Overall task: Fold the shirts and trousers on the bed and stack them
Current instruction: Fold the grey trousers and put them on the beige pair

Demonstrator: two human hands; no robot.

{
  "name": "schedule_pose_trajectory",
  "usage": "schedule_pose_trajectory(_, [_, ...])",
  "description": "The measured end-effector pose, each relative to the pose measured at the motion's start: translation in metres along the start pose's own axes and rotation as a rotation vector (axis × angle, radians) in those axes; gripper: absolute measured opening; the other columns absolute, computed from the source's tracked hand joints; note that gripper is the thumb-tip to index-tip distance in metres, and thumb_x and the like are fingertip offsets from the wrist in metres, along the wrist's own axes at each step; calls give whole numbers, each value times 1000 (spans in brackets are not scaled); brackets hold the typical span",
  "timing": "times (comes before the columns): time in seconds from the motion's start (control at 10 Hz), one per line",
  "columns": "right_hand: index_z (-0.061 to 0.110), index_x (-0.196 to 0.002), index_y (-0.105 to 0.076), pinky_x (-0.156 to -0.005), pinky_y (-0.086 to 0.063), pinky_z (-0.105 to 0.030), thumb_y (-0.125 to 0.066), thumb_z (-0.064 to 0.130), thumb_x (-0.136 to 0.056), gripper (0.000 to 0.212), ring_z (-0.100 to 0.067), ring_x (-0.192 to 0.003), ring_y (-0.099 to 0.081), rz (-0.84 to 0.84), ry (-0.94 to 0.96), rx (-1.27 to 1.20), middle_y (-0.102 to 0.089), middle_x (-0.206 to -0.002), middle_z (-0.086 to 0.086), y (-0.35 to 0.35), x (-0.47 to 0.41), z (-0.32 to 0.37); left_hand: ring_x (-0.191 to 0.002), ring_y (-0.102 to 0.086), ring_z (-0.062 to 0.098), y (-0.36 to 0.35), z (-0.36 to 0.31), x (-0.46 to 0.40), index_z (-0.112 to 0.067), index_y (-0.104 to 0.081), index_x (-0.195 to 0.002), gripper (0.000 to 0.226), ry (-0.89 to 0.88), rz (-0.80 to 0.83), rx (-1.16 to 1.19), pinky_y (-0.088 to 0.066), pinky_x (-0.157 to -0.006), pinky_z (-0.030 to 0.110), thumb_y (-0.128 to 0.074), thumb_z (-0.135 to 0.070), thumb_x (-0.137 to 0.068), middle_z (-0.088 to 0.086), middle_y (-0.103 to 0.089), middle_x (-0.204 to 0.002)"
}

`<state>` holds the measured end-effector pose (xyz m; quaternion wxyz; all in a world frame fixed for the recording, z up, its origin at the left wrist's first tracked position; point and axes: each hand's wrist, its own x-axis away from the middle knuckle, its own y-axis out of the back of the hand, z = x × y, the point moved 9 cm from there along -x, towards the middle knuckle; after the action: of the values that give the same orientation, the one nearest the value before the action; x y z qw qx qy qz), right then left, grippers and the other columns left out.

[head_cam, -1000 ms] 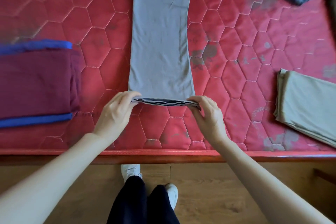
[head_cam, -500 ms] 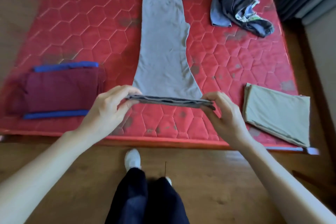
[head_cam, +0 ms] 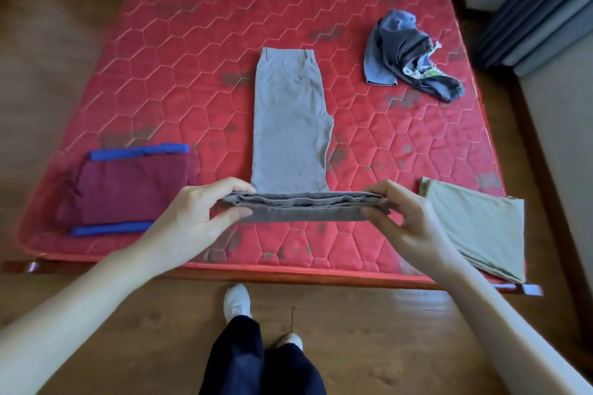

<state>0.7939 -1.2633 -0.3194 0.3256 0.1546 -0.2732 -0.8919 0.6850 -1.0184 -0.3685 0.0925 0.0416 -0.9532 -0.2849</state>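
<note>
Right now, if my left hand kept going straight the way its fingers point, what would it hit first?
Your left hand points right along the grey trousers hem, so it would probably meet your right hand first; depth is unclear.

A red quilted mattress (head_cam: 199,51), stitched in hexagons and marked with dark grey stains, is set on a wooden bed frame (head_cam: 288,276) above a wooden floor (head_cam: 385,330). Grey trousers (head_cam: 288,125) are laid lengthwise along its middle, the waistband at the far end. A folded maroon garment (head_cam: 128,189) is stacked on a folded blue one (head_cam: 141,151) near the left front corner. A folded beige garment (head_cam: 478,221) is placed at the right front edge, and a crumpled blue-grey garment (head_cam: 407,54) is left farther back on the right
</note>
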Motion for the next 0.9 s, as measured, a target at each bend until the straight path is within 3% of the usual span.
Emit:
schedule_pose_trajectory(0.1, [29,-99,-62,-82,-50,-27,-63,1,-89,30,-5,-86,-61,8,-222,-113,-67,-87,16,-20,-34,-50,-92,-64,-3,-1,21,-46,-38,-62,-106,21,-35,-28,23,-46,-79,10,-68,-27,-89,-23,-69,-97])
schedule_pose_trajectory(0.2, [32,-97,-62,-79,-48,-27,-62,-1,-88,34,-2,-83,-57,-41,-318,-143,-65,-84,17,-46,-78,-108,-88,-66,13,-18,66,-99,-23,-65,-107,21,52,-33,77,-51,-86,33,-69,-14,-88,-7,-71,-93])
schedule_pose_trajectory(0.3, [20,-104,-66,-84,-49,-32,-62,1,-88,25,-7,-87,-59,-71,-403,-153,-69,-96,1,-76,-119,-172,-86,-62,35,-37,122,-163,-16,-62,-110,21,131,-47,103,-48,-83,43,-67,-13,-89,18,-68,-91])
schedule_pose_trajectory(0.4, [7,-113,-64,-95,-51,-41,-63,1,-89,25,-15,-94,-62,-153,-499,-221,-69,-106,-12,-100,-164,-240,-91,-59,36,-56,176,-224,-17,-60,-116,27,174,-94,109,-44,-80,38,-66,-15,-90,21,-64,-96])
schedule_pose_trajectory(0.5, [9,-120,-61,-98,-49,-39,-65,7,-90,30,-15,-96,-61,-213,-555,-239,-66,-105,-8,-122,-202,-300,-122,-51,28,-78,223,-274,-13,-48,-135,46,218,-106,63,-36,-91,24,-64,-19,-92,10,-56,-130])
schedule_pose_trajectory(0.6, [11,-139,-47,-95,-47,-30,-67,20,-90,53,-15,-106,-57,-139,-680,-167,-59,-115,0,-156,-216,-353,-139,-32,27,-105,265,-294,-8,-23,-151,76,306,-63,-42,-23,-108,27,-67,-20,-90,13,-31,-152])
schedule_pose_trajectory(0.7, [12,-139,-47,-98,-45,-33,-68,20,-89,55,-22,-116,-56,-13,-751,22,-56,-126,-2,-193,-206,-389,-142,-25,28,-133,296,-294,-6,-20,-152,82,305,16,-207,-18,-114,30,-68,-22,-89,16,-21,-155])
schedule_pose_trajectory(0.8, [12,-133,-53,-95,-44,-37,-66,20,-89,47,-26,-116,-53,-45,-682,245,-53,-129,-8,-205,-201,-397,-144,-22,28,-145,311,-283,-9,-27,-151,77,291,-9,-318,-19,-116,35,-68,-26,-89,13,-20,-158])
schedule_pose_trajectory(0.9, [9,-132,-51,-91,-46,-38,-67,17,-88,47,-26,-108,-56,-174,-666,234,-51,-126,-10,-201,-203,-401,-134,-35,29,-138,311,-277,-9,-47,-139,60,266,-194,-283,-30,-107,36,-70,-25,-86,10,-38,-146])
